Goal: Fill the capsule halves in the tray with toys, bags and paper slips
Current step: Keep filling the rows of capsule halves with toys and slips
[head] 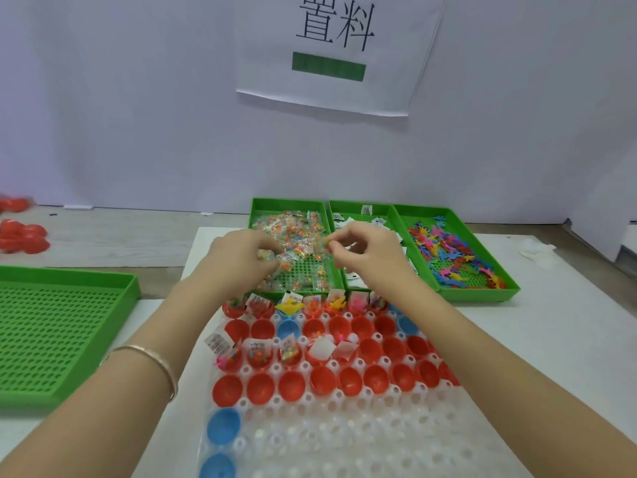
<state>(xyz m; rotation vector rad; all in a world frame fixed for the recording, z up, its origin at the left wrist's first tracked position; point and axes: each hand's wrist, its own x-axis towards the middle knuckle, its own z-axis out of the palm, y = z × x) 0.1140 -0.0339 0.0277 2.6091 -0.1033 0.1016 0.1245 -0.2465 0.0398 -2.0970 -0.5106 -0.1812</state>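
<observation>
Sitting in a clear dimpled plastic tray [344, 439] on a white board [524, 343], red and blue capsule halves [322, 378] lie nearest. Left hand [241, 258] grips a clear bead bag [268, 254] over a green perforated tray [255, 209]; right hand [367, 251] pinches a small blurred piece [327, 247]. Pale wall [138, 115] behind, paper sign [337, 53].

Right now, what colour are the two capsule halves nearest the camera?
Blue. The capsule halves show best in the head view, the only one.
</observation>
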